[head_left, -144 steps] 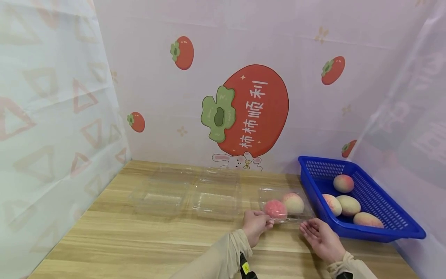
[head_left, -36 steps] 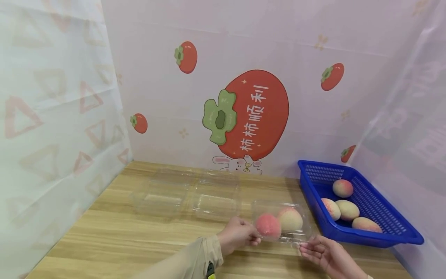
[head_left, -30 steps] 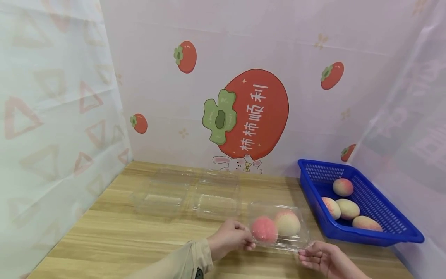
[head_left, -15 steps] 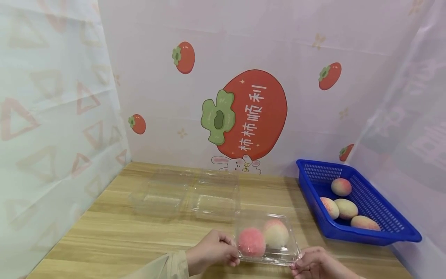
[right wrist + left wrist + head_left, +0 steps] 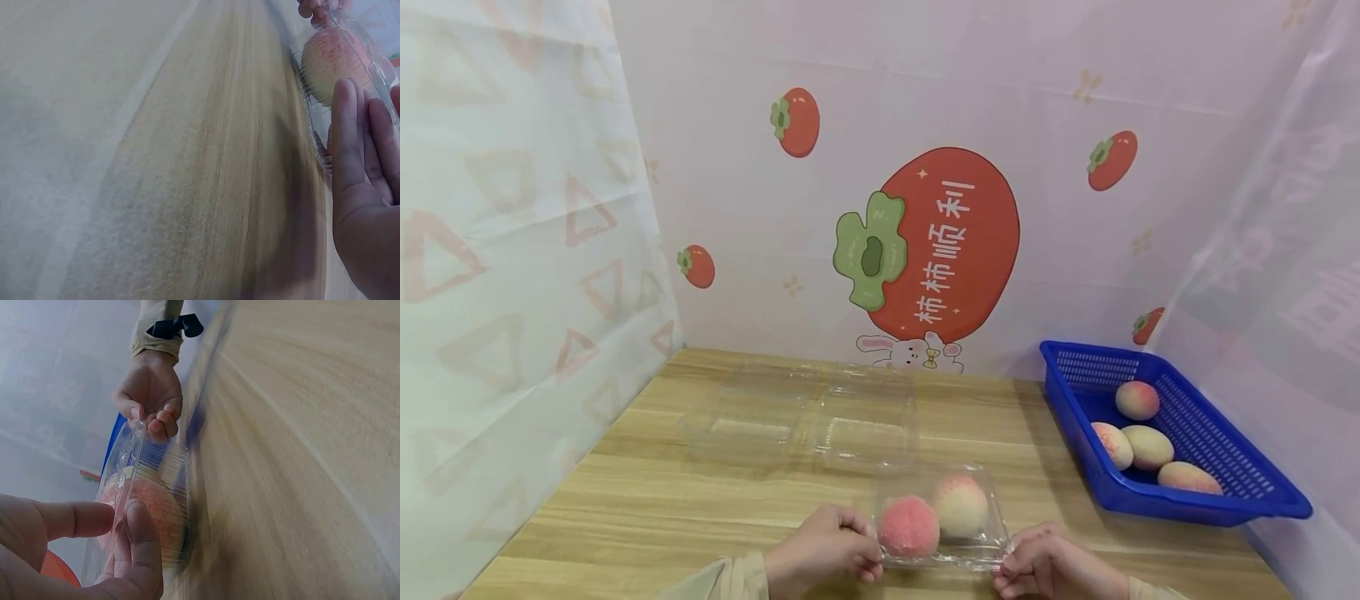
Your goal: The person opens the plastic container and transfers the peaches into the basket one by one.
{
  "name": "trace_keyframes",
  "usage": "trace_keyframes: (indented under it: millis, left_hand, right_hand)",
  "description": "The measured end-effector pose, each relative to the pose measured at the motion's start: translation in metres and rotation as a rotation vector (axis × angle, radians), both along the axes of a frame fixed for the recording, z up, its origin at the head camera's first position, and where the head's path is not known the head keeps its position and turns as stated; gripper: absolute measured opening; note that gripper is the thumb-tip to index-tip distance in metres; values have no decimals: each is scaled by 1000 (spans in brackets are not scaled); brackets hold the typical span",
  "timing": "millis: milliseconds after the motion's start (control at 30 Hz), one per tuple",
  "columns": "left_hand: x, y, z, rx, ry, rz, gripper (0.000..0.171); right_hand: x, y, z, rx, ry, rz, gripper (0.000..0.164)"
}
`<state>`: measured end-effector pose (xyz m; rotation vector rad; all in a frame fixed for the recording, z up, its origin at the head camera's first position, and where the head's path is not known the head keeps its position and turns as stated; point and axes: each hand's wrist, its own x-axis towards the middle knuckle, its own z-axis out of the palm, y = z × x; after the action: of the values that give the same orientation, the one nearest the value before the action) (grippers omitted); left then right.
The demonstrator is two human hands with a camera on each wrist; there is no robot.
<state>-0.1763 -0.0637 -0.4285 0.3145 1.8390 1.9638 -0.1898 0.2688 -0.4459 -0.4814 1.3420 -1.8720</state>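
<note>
A clear plastic clamshell box (image 5: 955, 557) with its lid down holds two peaches, a deep pink one (image 5: 909, 527) on the left and a cream one with a pink blush (image 5: 961, 506) on the right. At its near left corner, my left hand (image 5: 826, 548) pinches the rim between thumb and fingers, as the left wrist view shows closely. My right hand (image 5: 1051, 565) pinches the near right corner. In the right wrist view, the fingers (image 5: 345, 137) lie along the box's side. Whether the box touches the table is hard to tell.
Two clear clamshell boxes with raised lids, a left one (image 5: 748, 429) and a right one (image 5: 865, 435), stand on the wooden table (image 5: 647, 500). At the right, a blue plastic basket (image 5: 1210, 417) holds several peaches (image 5: 1147, 447). Printed cloth walls enclose the table's back and sides.
Both hands have brought the box with the two peaches left and nearer to me, away from the basket. My right hand now pinches its corner. The other boxes and the basket have stayed put.
</note>
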Motion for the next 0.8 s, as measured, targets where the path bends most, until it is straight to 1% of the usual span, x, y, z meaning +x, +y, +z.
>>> trace_keyframes:
  millis: [133,233,333,467,533,600,700,767,800]
  left_hand:
    - [-5,-4,-2,6,4,-8,5]
    - [-10,-8,-1,16,-4,-16,7]
    - [-14,-11,1,25,-32,-15,10]
    - [-15,-15,3,20,-62,-5,10]
    - [-15,-16,2,14,-72,-1,9]
    - [-15,-17,2,12,-75,3,9]
    - [-14,-18,1,-2,-76,21,10]
    - [-13,-18,1,-18,-73,43,13]
    - [-12,-18,1,-28,-70,55,16]
  right_hand:
    - [-5,-4,-2,-10,33,3,30]
    - [-8,-8,-2,6,26,-30,28]
    - [-12,-12,-1,37,23,-76,24]
    - [-13,-17,2,84,2,-102,20]
    - [-13,-19,4,103,-21,-98,19]
    - [-13,-19,6,109,-20,-79,20]
    - [-15,-16,11,150,4,-32,22]
    - [-18,-12,17,227,65,-31,24]
    - [-19,-10,21,287,116,-48,26]
